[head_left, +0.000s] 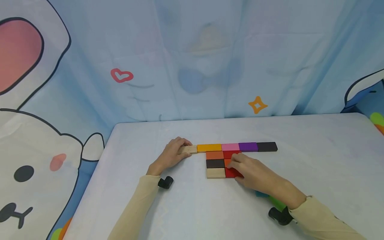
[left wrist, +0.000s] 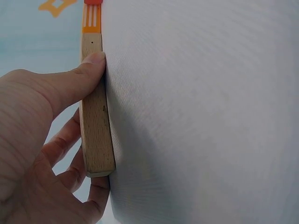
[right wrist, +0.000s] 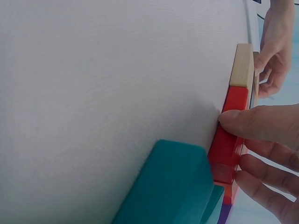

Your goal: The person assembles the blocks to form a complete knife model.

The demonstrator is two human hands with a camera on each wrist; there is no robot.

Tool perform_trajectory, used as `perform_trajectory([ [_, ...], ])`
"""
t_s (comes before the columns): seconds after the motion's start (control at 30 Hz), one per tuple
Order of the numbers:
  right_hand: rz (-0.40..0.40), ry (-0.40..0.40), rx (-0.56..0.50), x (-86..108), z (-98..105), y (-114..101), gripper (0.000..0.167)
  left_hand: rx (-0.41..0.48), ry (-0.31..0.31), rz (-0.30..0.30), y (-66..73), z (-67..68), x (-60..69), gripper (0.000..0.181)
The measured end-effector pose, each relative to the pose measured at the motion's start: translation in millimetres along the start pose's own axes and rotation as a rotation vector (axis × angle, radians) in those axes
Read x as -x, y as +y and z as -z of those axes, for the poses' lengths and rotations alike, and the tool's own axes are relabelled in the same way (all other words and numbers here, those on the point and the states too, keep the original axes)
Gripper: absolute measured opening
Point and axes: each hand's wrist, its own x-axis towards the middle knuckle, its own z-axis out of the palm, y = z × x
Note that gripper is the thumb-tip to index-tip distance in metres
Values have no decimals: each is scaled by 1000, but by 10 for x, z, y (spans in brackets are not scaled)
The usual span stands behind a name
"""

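My left hand [head_left: 172, 154] holds a plain wooden block [head_left: 192, 149] at the left end of a row of coloured blocks. In the left wrist view, the thumb lies along the near side of the wooden block [left wrist: 97, 135], with fingers behind it. My right hand [head_left: 255, 173] pinches a red block [head_left: 231, 173] at the near right corner of a patch below the row. The right wrist view shows the thumb on the near side of the red block [right wrist: 226, 151]. That hand partly hides an orange block [head_left: 227, 162] and another red block [head_left: 231, 154].
Rightward along the row lie yellow [head_left: 209, 147], pink [head_left: 230, 147], purple [head_left: 248, 147] and black [head_left: 267, 146] blocks. The patch also has orange, black and wooden blocks [head_left: 216, 173]. A teal block [head_left: 262, 194] and a green block [head_left: 277, 203] sit partly under the right forearm.
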Motion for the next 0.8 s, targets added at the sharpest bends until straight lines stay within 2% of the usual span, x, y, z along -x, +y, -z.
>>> perform_trajectory([
  [0.17, -1, -14, -13, 12, 26, 10, 36, 5, -2, 5, 12, 7, 1, 33],
  [0.33, -24, -59, -116, 45, 171, 77, 31, 5, -2, 4, 21, 16, -1, 32],
  [0.43, -34, -51, -152, 96, 267, 170, 30, 8, 1, -5, 34, 27, 1, 32],
  [0.57, -58, -28, -153, 187, 348, 298, 29, 6, 1, -13, 35, 30, 3, 31],
  [0.8, -129, -85, -169, 347, 377, 421, 30, 4, -5, -3, 36, 25, 3, 31],
])
